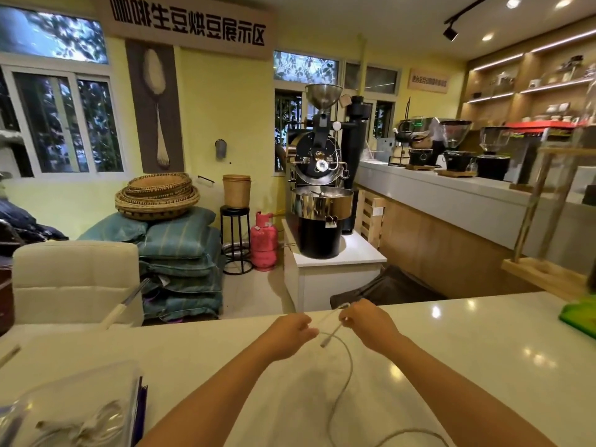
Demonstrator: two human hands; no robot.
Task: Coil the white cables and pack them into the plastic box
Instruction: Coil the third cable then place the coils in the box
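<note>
Both my hands are held out over the white table (483,366), close together near its far edge. My left hand (292,330) pinches a white cable (346,379), and my right hand (367,321) grips the same cable with a short loop sticking out above the fingers. One plug end hangs just below my right hand. The rest of the cable trails in a loose curve down the table toward me. A clear plastic box (74,401) stands at the lower left with white cables inside it.
A green object (580,314) lies at the table's right edge. A white padded chair (77,279) stands beyond the table on the left. Behind are stacked cushions, baskets, a pink gas cylinder (263,241), a coffee roaster (319,195) and a counter.
</note>
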